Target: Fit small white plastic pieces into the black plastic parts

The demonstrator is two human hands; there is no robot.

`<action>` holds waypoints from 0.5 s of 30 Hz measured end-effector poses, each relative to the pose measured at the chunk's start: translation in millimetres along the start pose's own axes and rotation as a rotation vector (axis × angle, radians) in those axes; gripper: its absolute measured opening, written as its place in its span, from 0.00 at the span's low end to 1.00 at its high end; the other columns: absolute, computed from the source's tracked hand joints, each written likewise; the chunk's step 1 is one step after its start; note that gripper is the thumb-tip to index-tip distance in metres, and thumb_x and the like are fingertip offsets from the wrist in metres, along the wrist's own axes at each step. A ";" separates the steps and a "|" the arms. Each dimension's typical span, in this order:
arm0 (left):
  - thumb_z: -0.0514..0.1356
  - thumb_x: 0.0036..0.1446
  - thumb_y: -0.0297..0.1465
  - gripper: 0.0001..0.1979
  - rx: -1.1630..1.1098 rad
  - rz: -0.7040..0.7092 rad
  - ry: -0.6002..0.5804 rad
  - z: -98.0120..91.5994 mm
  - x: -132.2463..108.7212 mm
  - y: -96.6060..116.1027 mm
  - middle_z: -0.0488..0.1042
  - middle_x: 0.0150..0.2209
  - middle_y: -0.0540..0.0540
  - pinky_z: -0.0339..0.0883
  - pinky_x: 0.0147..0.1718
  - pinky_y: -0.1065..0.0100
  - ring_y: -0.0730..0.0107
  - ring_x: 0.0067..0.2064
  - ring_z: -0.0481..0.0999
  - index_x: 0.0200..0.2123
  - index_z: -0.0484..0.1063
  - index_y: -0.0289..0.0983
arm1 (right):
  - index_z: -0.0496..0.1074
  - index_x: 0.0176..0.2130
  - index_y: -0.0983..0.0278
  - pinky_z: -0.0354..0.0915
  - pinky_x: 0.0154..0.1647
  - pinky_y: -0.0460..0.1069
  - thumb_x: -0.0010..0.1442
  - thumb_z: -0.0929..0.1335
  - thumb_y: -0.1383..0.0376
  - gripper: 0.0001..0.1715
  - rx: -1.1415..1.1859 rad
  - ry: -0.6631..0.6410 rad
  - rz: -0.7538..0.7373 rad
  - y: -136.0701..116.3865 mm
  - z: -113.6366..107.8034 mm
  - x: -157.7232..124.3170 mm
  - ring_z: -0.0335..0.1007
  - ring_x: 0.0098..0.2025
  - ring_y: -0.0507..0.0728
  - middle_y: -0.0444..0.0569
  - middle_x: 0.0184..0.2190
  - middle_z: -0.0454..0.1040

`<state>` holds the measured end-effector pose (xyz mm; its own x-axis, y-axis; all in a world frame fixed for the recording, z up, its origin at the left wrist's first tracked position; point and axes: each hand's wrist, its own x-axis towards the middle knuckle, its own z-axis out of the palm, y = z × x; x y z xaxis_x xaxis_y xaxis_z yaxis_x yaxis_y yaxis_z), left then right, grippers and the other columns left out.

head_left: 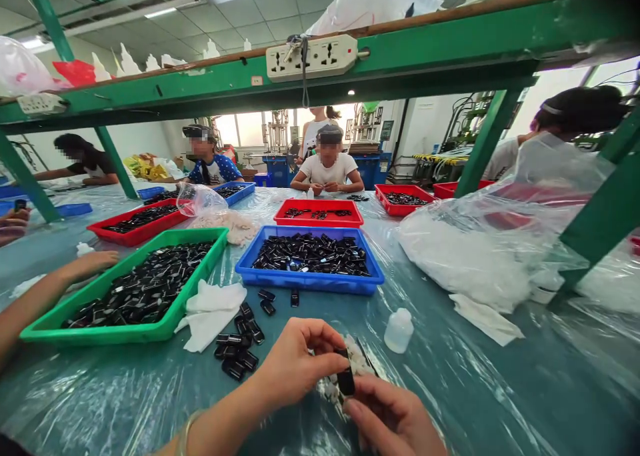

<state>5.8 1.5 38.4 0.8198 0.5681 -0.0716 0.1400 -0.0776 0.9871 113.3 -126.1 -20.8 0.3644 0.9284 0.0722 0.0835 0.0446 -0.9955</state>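
Note:
My left hand [295, 363] and my right hand [395, 419] meet at the bottom centre, both pinched on one small black plastic part [345, 380] held upright between the fingertips. Under the part lies a white wad of cloth or cotton [356, 361]. A loose pile of black parts [240, 343] lies on the table just left of my left hand. A white folded cloth [210, 313] rests beside that pile. A small white squeeze bottle [399, 330] stands to the right of my hands.
A green tray [50, 326], a blue tray [310, 280] and red trays [320, 221] hold black parts. Clear plastic bags [480, 243] heap at right. A co-worker's arm [45, 289] reaches in at left. Several people sit across the table under a green shelf frame [450, 49].

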 end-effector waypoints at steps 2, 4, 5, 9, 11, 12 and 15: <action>0.64 0.41 0.29 0.08 -0.026 0.008 -0.010 4.5 0.3 -7.1 0.67 0.21 0.52 0.55 0.21 0.77 0.82 0.22 0.60 0.28 0.72 0.31 | 0.71 0.25 0.66 0.55 0.18 0.43 0.51 0.69 0.45 0.26 0.028 -0.043 0.073 -1.1 1.2 1.3 0.57 0.17 0.48 0.41 0.18 0.62; 0.64 0.43 0.33 0.11 -0.080 0.000 -0.025 5.8 0.8 -14.3 0.68 0.22 0.51 0.56 0.19 0.77 0.81 0.21 0.61 0.29 0.73 0.31 | 0.68 0.22 0.66 0.51 0.16 0.42 0.49 0.69 0.43 0.28 0.043 -0.082 0.134 0.3 0.7 3.3 0.55 0.15 0.46 0.40 0.15 0.60; 0.63 0.45 0.36 0.13 -0.119 -0.012 -0.036 5.8 0.8 -17.4 0.68 0.21 0.51 0.57 0.18 0.76 0.80 0.20 0.62 0.30 0.73 0.31 | 0.67 0.22 0.66 0.49 0.15 0.41 0.48 0.69 0.42 0.29 0.051 -0.102 0.159 1.6 0.0 4.5 0.55 0.14 0.46 0.39 0.15 0.59; 0.59 0.51 0.44 0.20 -0.295 -0.065 -0.076 5.5 -0.1 -24.6 0.70 0.24 0.48 0.61 0.17 0.76 0.77 0.21 0.67 0.34 0.75 0.31 | 0.66 0.21 0.65 0.47 0.12 0.41 0.44 0.68 0.38 0.33 0.076 -0.126 0.218 4.5 -2.1 7.1 0.53 0.12 0.45 0.38 0.13 0.59; 0.58 0.52 0.44 0.21 -0.357 -0.090 -0.107 6.4 -0.6 -26.6 0.71 0.25 0.46 0.61 0.17 0.77 0.77 0.22 0.68 0.35 0.75 0.30 | 0.66 0.21 0.66 0.47 0.13 0.40 0.45 0.69 0.39 0.32 0.082 -0.104 0.228 2.1 -2.1 6.6 0.52 0.13 0.44 0.39 0.13 0.60; 0.57 0.52 0.44 0.21 -0.379 -0.099 -0.124 7.1 -0.8 -27.5 0.70 0.24 0.46 0.60 0.16 0.78 0.77 0.21 0.67 0.34 0.75 0.30 | 0.66 0.22 0.66 0.47 0.13 0.40 0.46 0.69 0.40 0.32 0.088 -0.096 0.230 0.3 -2.0 6.1 0.52 0.13 0.44 0.39 0.14 0.61; 0.57 0.53 0.44 0.21 -0.415 -0.109 -0.161 9.2 -1.5 -29.9 0.69 0.22 0.46 0.59 0.15 0.78 0.77 0.21 0.66 0.32 0.76 0.29 | 0.66 0.22 0.67 0.46 0.14 0.40 0.46 0.69 0.40 0.31 0.100 -0.096 0.233 -3.8 -1.5 4.6 0.53 0.13 0.44 0.39 0.15 0.61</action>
<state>5.5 -4.5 7.6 0.8930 0.4178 -0.1675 0.0229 0.3294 0.9439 116.0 -122.6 -16.6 0.2727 0.9485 -0.1612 -0.0864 -0.1427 -0.9860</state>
